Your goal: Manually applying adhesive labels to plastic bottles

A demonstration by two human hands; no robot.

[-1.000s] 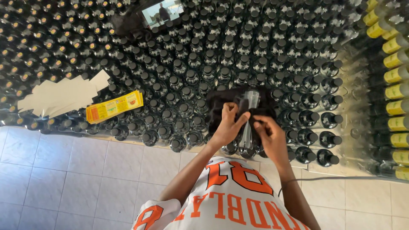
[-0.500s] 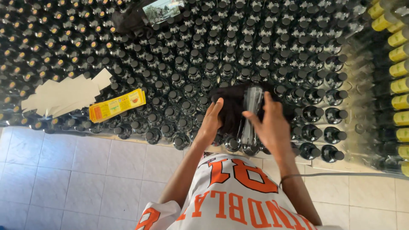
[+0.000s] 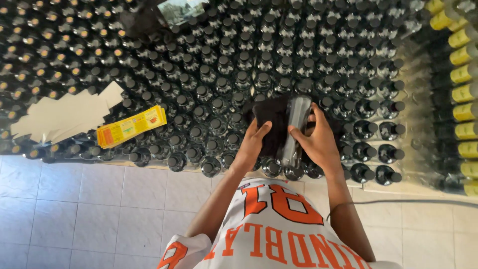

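Now the right hand point(image 3: 318, 142) has closed around the clear bottle point(image 3: 294, 130) while the left hand point(image 3: 254, 142) apparently grips the dark cloth point(image 3: 271, 117).

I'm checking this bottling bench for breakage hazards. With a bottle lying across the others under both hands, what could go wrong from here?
1. The clear bottle lies on its side on a dark cloth atop the capped bottles; it might roll off toward the tiled floor.
2. The right hand and left hand press near the edge row, so a push could topple edge bottles.
3. The yellow label stack rests loosely on caps and may slide.
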